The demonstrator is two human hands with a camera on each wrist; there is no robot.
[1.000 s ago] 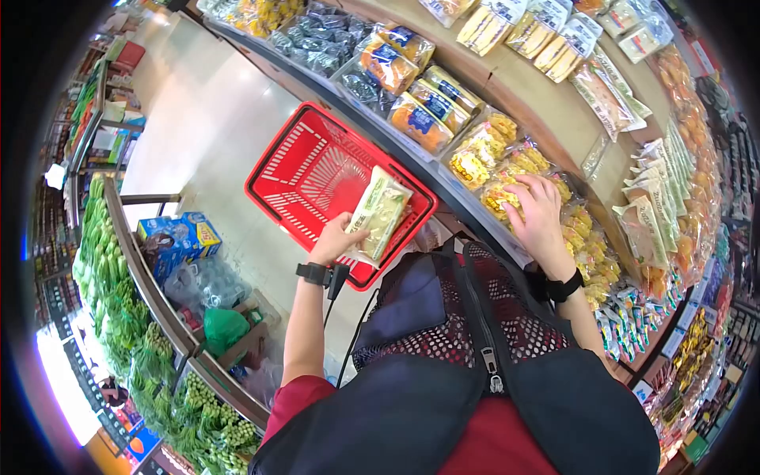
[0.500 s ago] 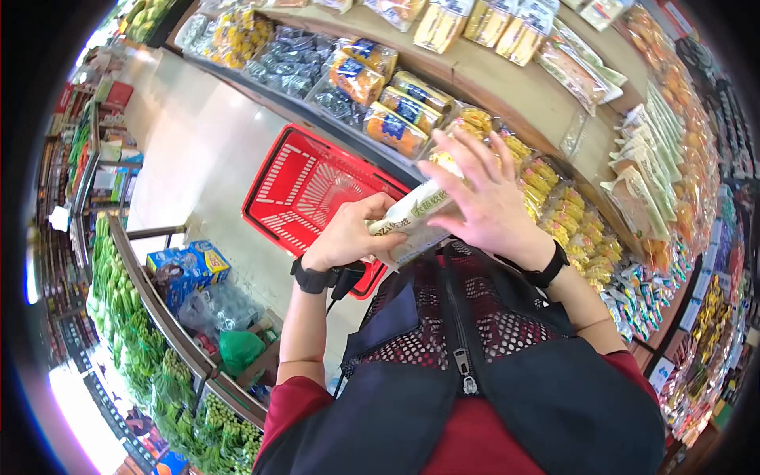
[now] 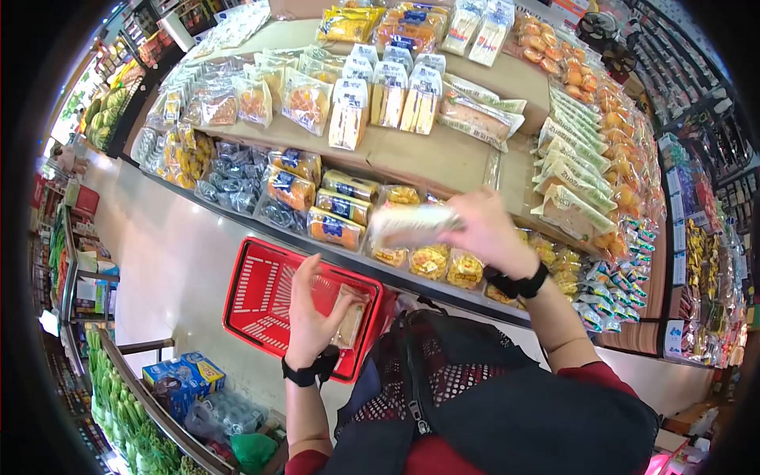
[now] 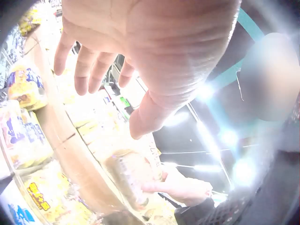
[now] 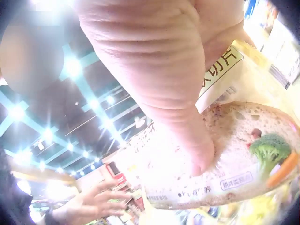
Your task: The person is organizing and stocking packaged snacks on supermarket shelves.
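Above the display shelf's [image 3: 431, 162] front edge, a bread packet [image 3: 412, 224] is gripped by the right hand [image 3: 487, 229], thumb pressed into its wrapper; the left hand [image 3: 309, 313] is held empty over the red basket [image 3: 261, 301], fingers loosely spread.

The person's left hand [image 3: 310, 310] is held up near the body, palm open, fingers straight and slightly spread. The bare right forearm stretches farther out and to the right, the right hand [image 3: 484, 227] curled round a bread packet [image 3: 412, 224], thumb [image 5: 197, 150] pressed onto its wrapper.
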